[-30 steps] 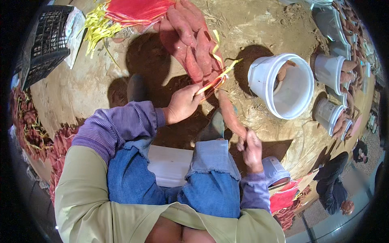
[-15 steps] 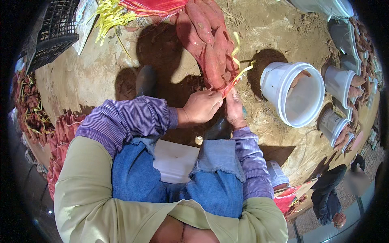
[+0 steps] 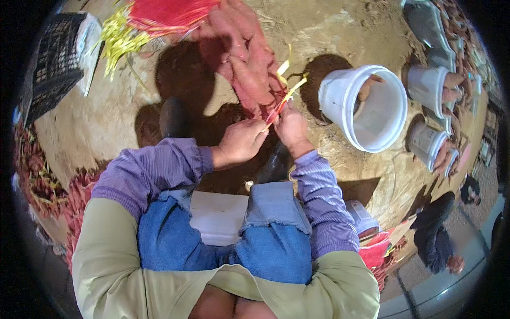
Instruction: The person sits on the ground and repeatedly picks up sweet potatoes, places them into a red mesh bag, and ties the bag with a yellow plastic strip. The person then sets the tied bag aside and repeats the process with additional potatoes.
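A red mesh bag full of long sweet potatoes lies in front of me, its gathered mouth toward my legs. My left hand is closed on the bag's red mouth, with the fingertips pinching its end. Right beside it, my right hand is closed around the neck of the bag. A yellow tie strip sticks up from the neck above my right hand, its ends loose. My fingers hide how the strip runs around the neck.
Yellow strips and red mesh bags lie at the far left by a black crate. A white bucket holding a sweet potato stands right, with filled buckets beyond. Another person is at lower right.
The view has shifted, so the surroundings appear farther left. Both hands still hold the bag's neck and have come slightly apart, with a red strip of mesh stretched between them.
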A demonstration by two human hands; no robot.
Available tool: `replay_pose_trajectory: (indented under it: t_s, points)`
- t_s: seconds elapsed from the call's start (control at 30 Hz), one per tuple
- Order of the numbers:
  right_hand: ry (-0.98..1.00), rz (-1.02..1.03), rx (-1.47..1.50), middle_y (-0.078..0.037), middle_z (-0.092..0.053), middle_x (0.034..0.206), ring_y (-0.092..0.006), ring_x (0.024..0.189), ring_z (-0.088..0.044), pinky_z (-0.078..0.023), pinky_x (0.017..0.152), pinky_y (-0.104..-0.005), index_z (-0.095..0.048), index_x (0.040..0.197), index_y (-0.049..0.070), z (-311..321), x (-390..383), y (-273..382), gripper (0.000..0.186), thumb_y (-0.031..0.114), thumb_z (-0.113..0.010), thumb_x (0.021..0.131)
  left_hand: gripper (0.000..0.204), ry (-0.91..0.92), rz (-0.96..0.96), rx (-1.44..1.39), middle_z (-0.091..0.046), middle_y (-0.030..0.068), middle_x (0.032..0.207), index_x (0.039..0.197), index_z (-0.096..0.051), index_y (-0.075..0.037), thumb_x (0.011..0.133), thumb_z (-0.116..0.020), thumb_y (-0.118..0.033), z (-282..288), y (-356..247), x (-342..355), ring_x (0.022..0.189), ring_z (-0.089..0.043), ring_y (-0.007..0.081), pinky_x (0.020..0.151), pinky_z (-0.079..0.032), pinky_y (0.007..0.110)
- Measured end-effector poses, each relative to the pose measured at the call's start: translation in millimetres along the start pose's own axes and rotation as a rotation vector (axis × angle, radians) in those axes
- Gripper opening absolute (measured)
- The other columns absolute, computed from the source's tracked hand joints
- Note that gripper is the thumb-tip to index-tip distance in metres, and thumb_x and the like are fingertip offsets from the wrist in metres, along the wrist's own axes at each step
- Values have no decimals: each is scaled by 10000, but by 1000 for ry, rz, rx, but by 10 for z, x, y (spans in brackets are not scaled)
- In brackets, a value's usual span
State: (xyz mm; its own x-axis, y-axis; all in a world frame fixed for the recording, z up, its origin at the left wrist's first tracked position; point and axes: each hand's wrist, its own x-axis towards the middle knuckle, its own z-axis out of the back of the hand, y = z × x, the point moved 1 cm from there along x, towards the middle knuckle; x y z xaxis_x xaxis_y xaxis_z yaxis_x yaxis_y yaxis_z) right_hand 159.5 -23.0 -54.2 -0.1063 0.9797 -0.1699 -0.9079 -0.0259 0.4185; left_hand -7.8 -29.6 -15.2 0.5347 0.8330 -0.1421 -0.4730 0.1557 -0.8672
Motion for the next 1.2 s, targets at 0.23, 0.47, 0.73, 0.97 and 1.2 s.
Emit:
replay_pose_trajectory:
  t_s: [0.23,0.47,0.73,0.97,1.2]
  points:
    - [-684,-209,199,-140,-637,776,-247,686,-632,-495,619,-351,-609,951,-2,1462,-166,10,152,90,-643,835,152,-24,59,18,-583,182,838,905,-539,-25,890,-518,-175,56,-21,-15,808,-572,394,695,-468,459]
    - [-123,-386,-70,-210,-667,973,-308,883,-659,-494,759,-400,-596,1023,-38,1444,438,-955,310,204,-656,838,154,24,78,12,-569,194,818,890,-535,-21,890,-526,-174,39,-54,51,791,-567,400,681,-457,471]
    - [-655,-468,356,-207,-517,1241,-297,1102,-519,-402,982,-374,-472,1273,-54,1951,-107,-448,449,293,-440,990,137,-207,15,-50,-557,207,890,968,-538,4,892,-545,-110,141,-71,73,858,-568,398,723,-467,430]
    - [-303,-791,1287,-131,-583,856,-207,544,-571,-484,481,-302,-398,1283,14,2162,-606,298,667,580,-336,937,338,-150,226,-70,-567,219,996,1118,-451,-25,814,-593,-66,80,-72,188,902,-579,405,748,-478,445]
    - [384,-809,1636,-154,-562,1109,-236,791,-620,-524,705,-335,-337,1314,10,1325,-1224,2,586,131,-647,832,344,-154,137,266,-627,184,878,1107,-502,-16,799,-600,-133,-39,-55,511,735,-643,347,630,-502,455]
